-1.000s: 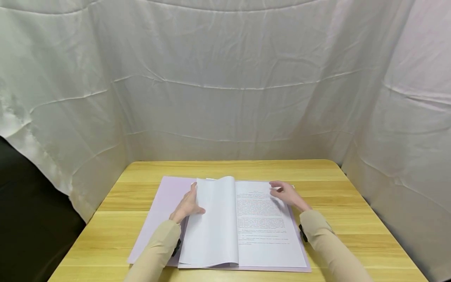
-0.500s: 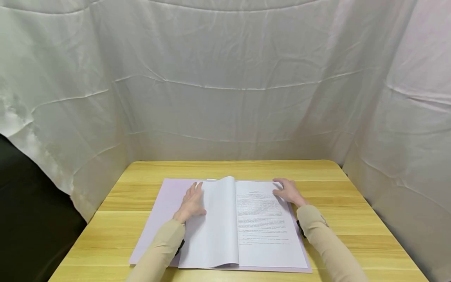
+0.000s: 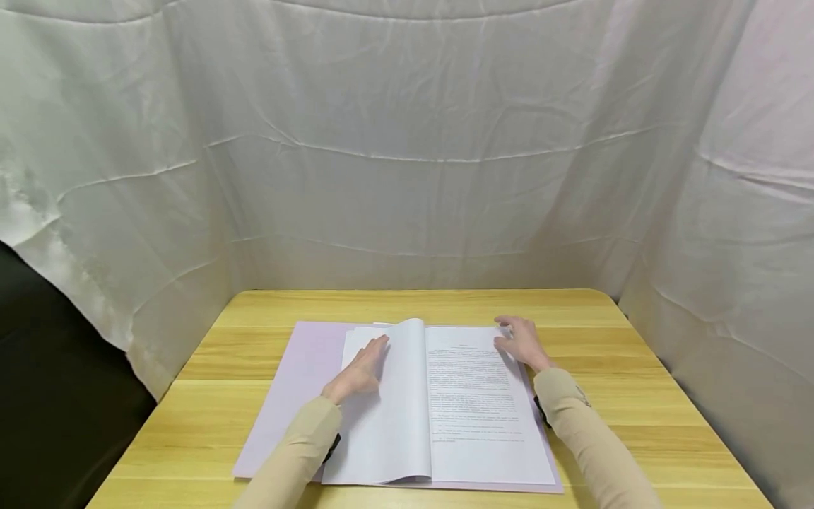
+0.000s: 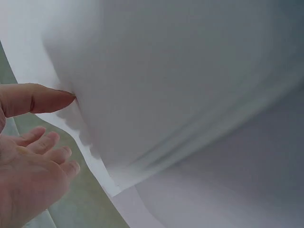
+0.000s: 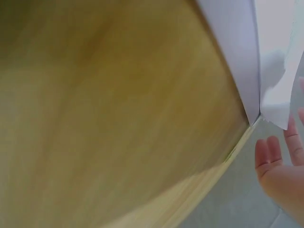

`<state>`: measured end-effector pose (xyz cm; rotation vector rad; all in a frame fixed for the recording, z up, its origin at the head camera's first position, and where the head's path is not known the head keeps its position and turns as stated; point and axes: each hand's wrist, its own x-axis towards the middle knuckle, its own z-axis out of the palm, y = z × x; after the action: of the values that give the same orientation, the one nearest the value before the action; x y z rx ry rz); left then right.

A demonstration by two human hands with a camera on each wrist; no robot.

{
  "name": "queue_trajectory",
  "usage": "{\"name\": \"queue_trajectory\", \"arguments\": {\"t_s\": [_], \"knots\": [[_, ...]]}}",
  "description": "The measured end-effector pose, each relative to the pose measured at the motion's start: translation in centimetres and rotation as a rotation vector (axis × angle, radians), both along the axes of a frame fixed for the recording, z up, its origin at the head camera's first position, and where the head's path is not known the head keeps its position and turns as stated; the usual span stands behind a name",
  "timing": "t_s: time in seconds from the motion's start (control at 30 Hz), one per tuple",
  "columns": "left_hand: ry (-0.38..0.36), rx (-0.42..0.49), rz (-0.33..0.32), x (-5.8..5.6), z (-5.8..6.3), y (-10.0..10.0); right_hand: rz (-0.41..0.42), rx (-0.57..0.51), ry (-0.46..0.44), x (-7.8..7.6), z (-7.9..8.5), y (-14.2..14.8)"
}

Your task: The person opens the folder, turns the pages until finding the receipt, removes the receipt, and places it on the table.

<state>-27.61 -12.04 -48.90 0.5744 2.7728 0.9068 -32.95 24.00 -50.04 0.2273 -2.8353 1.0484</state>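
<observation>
An open stack of white paper sheets on a thin lilac folder is seen at the near middle of the light wood-grain surface. A blank white paper sheet, bulging along the spine, is folded over to the left; a printed white paper sheet is exposed on the right. The left grip, a bare hand, is laid over the blank sheet, fingers straight, nothing clamped. The right grip, a bare hand, is placed at the far right corner of the printed sheet, thumb and forefinger apart.

Handling, as judged: the bulge is best pressed down with flat fingers toward the spine, without a hard crease. Only one sheet should be separated at the far right corner, by a light fingertip; two could easily be caught together. The folder should be kept from sliding.

Writing: small dark paragraphs under a short centred heading, too small to be read. No brand or label is seen.
</observation>
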Motion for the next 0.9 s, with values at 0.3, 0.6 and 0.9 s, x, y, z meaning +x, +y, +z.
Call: {"name": "queue_trajectory", "arguments": {"t_s": [0.3,0.6,0.9], "knots": [[-0.019,0.042,-0.038,0.2,0.0,0.0,-0.089,-0.052,-0.059,-0.3,0.3,-0.1],[-0.011,0.071,-0.078,0.2,-0.3,-0.2,-0.139,-0.129,-0.102,0.1,0.8,0.0],[-0.04,0.077,-0.09,0.2,-0.2,-0.3,-0.15,-0.222,-0.203,0.6,1.1,0.0]]}}
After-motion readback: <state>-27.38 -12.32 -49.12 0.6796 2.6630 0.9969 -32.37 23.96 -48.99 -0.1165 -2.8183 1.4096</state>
